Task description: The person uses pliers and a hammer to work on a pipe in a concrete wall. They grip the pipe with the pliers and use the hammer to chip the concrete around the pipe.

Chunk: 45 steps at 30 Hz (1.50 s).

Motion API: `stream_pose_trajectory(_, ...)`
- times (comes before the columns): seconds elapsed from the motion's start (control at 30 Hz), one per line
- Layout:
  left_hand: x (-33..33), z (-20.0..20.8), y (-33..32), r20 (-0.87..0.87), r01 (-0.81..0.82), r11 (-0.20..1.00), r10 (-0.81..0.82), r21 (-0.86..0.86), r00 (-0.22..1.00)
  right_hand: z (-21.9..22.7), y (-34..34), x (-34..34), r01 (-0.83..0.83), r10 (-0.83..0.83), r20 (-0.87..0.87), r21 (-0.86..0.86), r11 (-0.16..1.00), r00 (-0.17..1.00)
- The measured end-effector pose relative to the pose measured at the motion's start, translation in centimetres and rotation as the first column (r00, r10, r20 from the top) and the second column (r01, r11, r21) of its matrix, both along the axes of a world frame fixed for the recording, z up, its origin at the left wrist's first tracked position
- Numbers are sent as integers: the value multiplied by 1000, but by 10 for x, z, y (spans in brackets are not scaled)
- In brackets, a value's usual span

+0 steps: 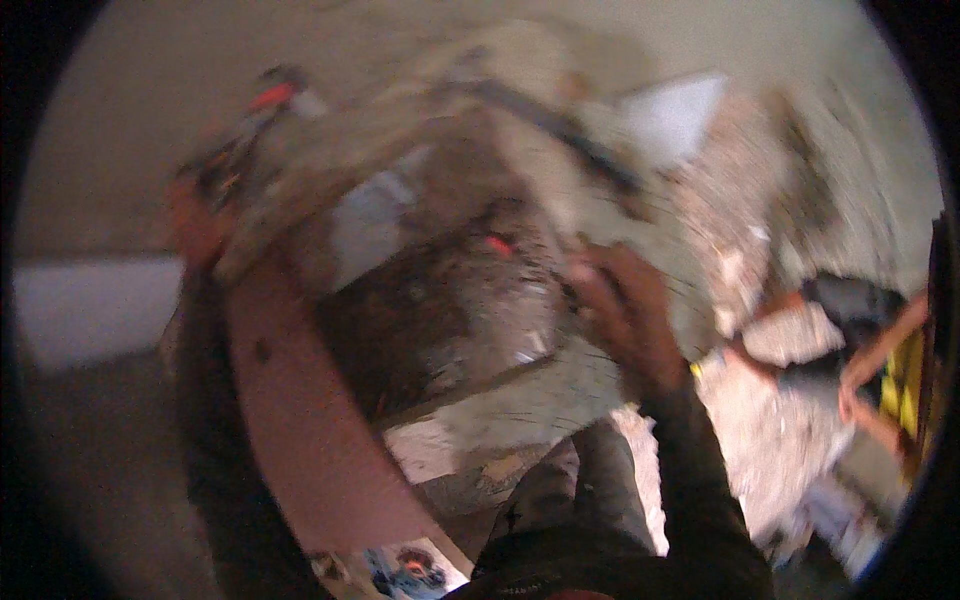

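Observation:
At the far left, my left hand (200,228) is closed around a dark tool with a red part (262,105); motion blur hides its exact kind. A long reddish-brown board (310,420) runs beside my left forearm, from near that hand down to the lower edge. My right hand (632,310) has its fingers bent in at the right side of a wide dark brown, flat-looking thing (390,345). What those fingers hold, if anything, is smeared. A small red item (500,246) and pale scraps lie on the dark surface.
A dark bar (560,125) lies beyond my right hand, near a white panel (675,115). Another white panel (100,305) is at the left. On the right, another person (850,310) is close by, arms reaching in over pale rough material (780,450). Small parts (410,565) lie at bottom.

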<state>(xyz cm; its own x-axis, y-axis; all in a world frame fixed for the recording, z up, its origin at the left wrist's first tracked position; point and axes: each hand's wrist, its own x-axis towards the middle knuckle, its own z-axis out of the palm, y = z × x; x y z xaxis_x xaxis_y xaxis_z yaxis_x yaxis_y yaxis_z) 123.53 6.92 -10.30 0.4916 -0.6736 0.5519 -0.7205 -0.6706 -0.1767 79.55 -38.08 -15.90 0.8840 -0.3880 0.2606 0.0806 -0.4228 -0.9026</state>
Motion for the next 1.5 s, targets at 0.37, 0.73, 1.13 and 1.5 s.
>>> stream_pose_trajectory(0.37,-58,33,-55,27,-54,995,56,-84,998,32,11,1,65,-77,-155,-80,995,985)
stream_pose_trajectory(0.73,-54,29,-58,84,-124,991,128,-56,988,36,13,3,67,-78,-169,-70,995,983)
stream_pose_trajectory(1.13,-53,25,-53,-43,-92,991,88,-101,995,32,10,1,66,-74,-170,-51,997,983)
stream_pose_trajectory(1.5,-53,27,-56,-155,-324,946,317,-22,936,33,5,2,24,-30,-172,-41,999,985)
